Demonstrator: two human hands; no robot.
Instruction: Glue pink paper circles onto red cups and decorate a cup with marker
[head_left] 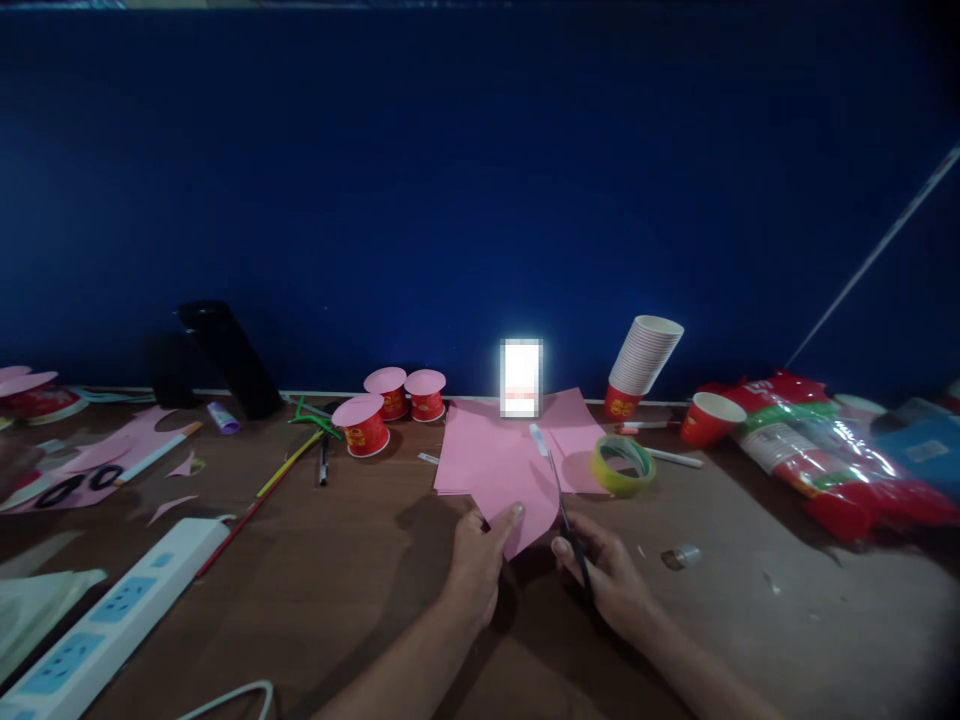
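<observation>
Between thumb and fingers, my left hand (481, 562) grips a sheet of pink paper (529, 515) by its near left edge. My right hand (604, 570) is closed round the black handles of a pair of scissors (570, 535). The thin blades point away from me and lie at the right edge of the held sheet; whether they are spread is hard to see. Just beyond lies a stack of pink paper (461, 455) with a small white and blue tube (538, 440) on it. A roll of yellow-green tape (622, 468) stands at the stack's right side.
Several red paper cups, one a pink-topped cup (361, 428), stand at the back. A tilted stack of paper cups (646, 355) and a red plastic package (817, 460) are at the right. On the left lie a white power strip (112, 620), other scissors (79, 487) and paper scraps.
</observation>
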